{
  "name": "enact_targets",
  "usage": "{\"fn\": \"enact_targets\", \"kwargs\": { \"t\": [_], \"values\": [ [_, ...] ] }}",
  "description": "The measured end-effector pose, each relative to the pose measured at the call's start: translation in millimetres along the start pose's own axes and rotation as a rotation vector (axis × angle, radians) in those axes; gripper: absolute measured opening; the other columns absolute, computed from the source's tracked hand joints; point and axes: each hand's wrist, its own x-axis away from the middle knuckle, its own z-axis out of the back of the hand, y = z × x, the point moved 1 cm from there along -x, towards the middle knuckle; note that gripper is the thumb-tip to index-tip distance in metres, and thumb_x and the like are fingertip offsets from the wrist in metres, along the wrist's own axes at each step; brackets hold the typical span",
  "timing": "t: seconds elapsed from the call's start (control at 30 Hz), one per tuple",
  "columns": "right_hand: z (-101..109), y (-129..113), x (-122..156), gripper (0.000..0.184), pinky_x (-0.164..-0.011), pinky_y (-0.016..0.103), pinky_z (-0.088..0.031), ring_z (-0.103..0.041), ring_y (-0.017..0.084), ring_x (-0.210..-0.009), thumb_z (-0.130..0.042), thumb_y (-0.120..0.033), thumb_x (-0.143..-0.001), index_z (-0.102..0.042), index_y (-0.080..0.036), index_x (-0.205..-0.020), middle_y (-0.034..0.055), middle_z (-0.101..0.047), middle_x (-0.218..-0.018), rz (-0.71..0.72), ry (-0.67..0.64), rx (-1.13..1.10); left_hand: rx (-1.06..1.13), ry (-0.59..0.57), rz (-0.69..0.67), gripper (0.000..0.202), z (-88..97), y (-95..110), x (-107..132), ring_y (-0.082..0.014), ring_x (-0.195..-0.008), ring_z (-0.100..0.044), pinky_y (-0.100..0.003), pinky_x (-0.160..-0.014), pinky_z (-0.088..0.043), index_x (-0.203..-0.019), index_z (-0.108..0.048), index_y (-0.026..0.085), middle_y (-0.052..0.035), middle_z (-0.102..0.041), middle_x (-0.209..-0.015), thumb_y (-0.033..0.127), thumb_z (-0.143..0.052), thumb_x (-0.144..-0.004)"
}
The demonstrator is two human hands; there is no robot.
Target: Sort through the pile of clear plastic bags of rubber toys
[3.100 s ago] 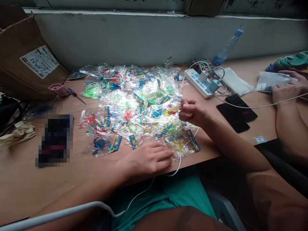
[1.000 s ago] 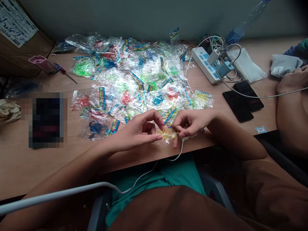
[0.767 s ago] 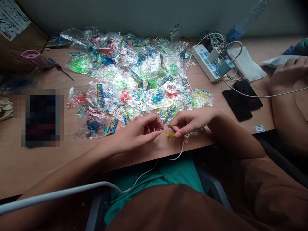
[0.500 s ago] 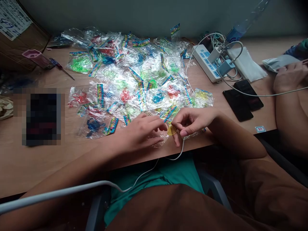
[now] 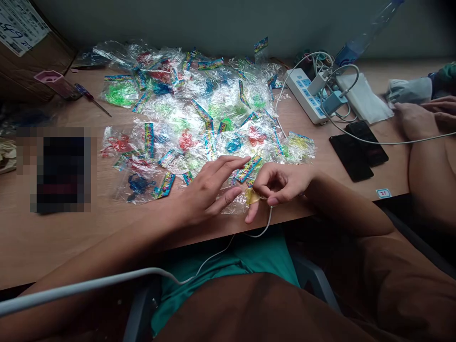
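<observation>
My right hand [image 5: 287, 183] is closed, its fingertips pinched at the table's front edge. A small yellow see-through piece [image 5: 251, 196], soft-looking, sits against these fingers, and one finger sticks out below it. Just what the fingertips pinch is partly hidden. To the left hovers my left hand [image 5: 210, 190], open, its fingers stretched out and holding nothing. Under and between the hands lies a clear plastic bag [image 5: 233, 205]. Beyond them, clear bags with colourful header cards [image 5: 249, 167] hold red [image 5: 257, 136], blue [image 5: 233, 144] and green pieces [image 5: 121, 95].
A white power strip [image 5: 306, 96] with plugs and cables stands at the back right, near two black phones [image 5: 351, 156]. Another person's hand [image 5: 416, 121] rests at the right. A screwdriver [image 5: 92, 99], a pink holder [image 5: 57, 84] and a cardboard box [image 5: 46, 52] are at the left.
My left hand has drawn back slightly from the yellow piece, with its fingers straighter. The yellow piece stays at my right hand. The other person's hands have shifted.
</observation>
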Motion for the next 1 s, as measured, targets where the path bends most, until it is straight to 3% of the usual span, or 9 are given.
{"fn": "enact_targets", "kwargs": {
  "t": [0.07, 0.17, 0.3, 0.43, 0.53, 0.63, 0.77, 1.0],
  "values": [
    [-2, 1, -3, 0.055, -0.062, 0.024, -0.043, -0.076, 0.022, -0.082, -0.083, -0.056, -0.085, -0.046, -0.021, -0.065, 0.0094, -0.074, -0.068, 0.032, 0.036, 0.005, 0.178, -0.015, 0.028, 0.053, 1.4, 4, 0, -0.0265, -0.136, -0.059, -0.042, -0.114, -0.048, -0.155, -0.047, 0.023, -0.015, -0.063, -0.144, 0.032, -0.06, -0.104],
    [-4, 4, -7, 0.055, -0.063, 0.025, -0.044, -0.075, 0.021, -0.076, -0.083, -0.055, -0.085, -0.045, -0.022, -0.063, 0.0048, -0.068, -0.057, 0.065, 0.061, 0.003, 0.434, -0.066, 0.17, 0.049, 0.6, 7, 0, -0.0212, -0.114, -0.071, -0.032, -0.097, -0.057, -0.148, -0.055, 0.022, -0.0118, -0.071, -0.125, 0.032, -0.066, -0.102],
    [-6, 5, -10, 0.052, -0.07, 0.027, -0.047, -0.077, 0.022, -0.08, -0.082, -0.049, -0.088, -0.046, -0.021, -0.064, 0.0065, -0.073, -0.065, 0.09, 0.034, -0.032, 0.586, -0.037, 0.278, 0.044, 0.6, 7, -1, -0.0186, -0.101, -0.07, -0.028, -0.086, -0.059, -0.133, -0.066, 0.02, -0.0095, -0.071, -0.11, 0.036, -0.078, -0.094],
    [-7, 1, -8, 0.045, -0.08, 0.03, -0.051, -0.08, 0.026, -0.097, -0.078, -0.042, -0.094, -0.05, -0.018, -0.068, 0.0118, -0.08, -0.081, 0.066, -0.009, -0.065, 0.685, -0.051, 0.322, 0.043, 4.8, 7, -2, -0.015, -0.089, -0.069, -0.024, -0.075, -0.058, -0.128, -0.066, 0.02, -0.0042, -0.068, -0.095, 0.034, -0.082, -0.091],
    [-2, -3, -3, 0.04, -0.081, 0.029, -0.055, -0.079, 0.019, -0.085, -0.076, -0.043, -0.096, -0.056, -0.017, -0.073, 0.0094, -0.08, -0.08, -0.029, -0.022, -0.055, 0.702, -0.144, 0.356, 0.035, 7.2, 6, -2, -0.0127, -0.078, -0.068, -0.022, -0.066, -0.056, -0.121, -0.065, 0.019, -0.0025, -0.067, -0.092, 0.035, -0.079, -0.093],
    [7, -6, 3, 0.039, -0.072, 0.024, -0.053, -0.072, 0.014, -0.07, -0.075, -0.047, -0.096, -0.064, -0.015, -0.077, 0.0062, -0.078, -0.073, -0.18, -0.059, 0.075, 0.663, -0.195, 0.384, 0.028, 7.3, 3, -2, -0.0108, -0.068, -0.068, -0.023, -0.06, -0.054, -0.113, -0.064, 0.018, -0.0036, -0.068, -0.096, 0.038, -0.073, -0.096],
    [15, -9, 8, 0.043, -0.061, 0.02, -0.044, -0.066, 0.01, -0.063, -0.069, -0.05, -0.1, -0.066, -0.014, -0.076, 0.0042, -0.074, -0.066, -0.245, -0.091, 0.176, 0.498, -0.236, 0.395, 0.02, 7.2, 2, -2, -0.0119, -0.069, -0.068, -0.024, -0.06, -0.051, -0.107, -0.066, 0.02, -0.0024, -0.07, -0.093, 0.036, -0.07, -0.096],
    [16, -12, 14, 0.045, -0.066, 0.021, -0.047, -0.07, 0.012, -0.073, -0.063, -0.055, -0.102, -0.071, -0.011, -0.097, 0.0065, -0.078, -0.08, -0.333, -0.178, 0.171, -0.053, -0.317, 0.343, 0.009, 7.9, 2, 4, -0.0176, -0.081, -0.063, -0.027, -0.068, -0.042, -0.093, -0.068, 0.023, -0.0008, -0.069, -0.091, 0.026, -0.06, -0.097]
  ]
}}
